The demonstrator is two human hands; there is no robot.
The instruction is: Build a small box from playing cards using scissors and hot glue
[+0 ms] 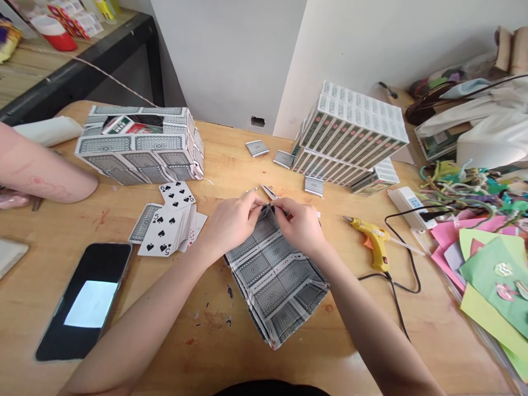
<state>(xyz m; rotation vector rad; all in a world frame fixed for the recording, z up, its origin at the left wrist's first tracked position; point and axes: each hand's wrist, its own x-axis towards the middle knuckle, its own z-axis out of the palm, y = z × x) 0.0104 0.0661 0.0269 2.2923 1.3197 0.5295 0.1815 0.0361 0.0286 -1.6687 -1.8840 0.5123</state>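
Observation:
An open box made of playing cards (pixel 272 269), with grey patterned backs showing, sits tilted in front of me. My left hand (pixel 233 223) pinches its far corner with thumb and fingertips. Against the same corner, close beside it, my right hand (pixel 303 225) is closed with its fingertips together. A small dark bit shows between the two hands, too small to name. Just past my fingertips are the blades of a pair of scissors (pixel 269 191); my right hand hides the rest. Loose playing cards (pixel 167 231), some face up, lie left of my left hand.
A phone (pixel 84 302) lies at left, near another person's arm (pixel 45 162). Behind stand a card-covered box (pixel 140 148) and stacked card packs (pixel 350 132). Folded cards (pixel 314 186) lie nearby. At right are a yellow glue gun (pixel 373 239), its cord, a power strip (pixel 408 206) and coloured paper (pixel 495 269).

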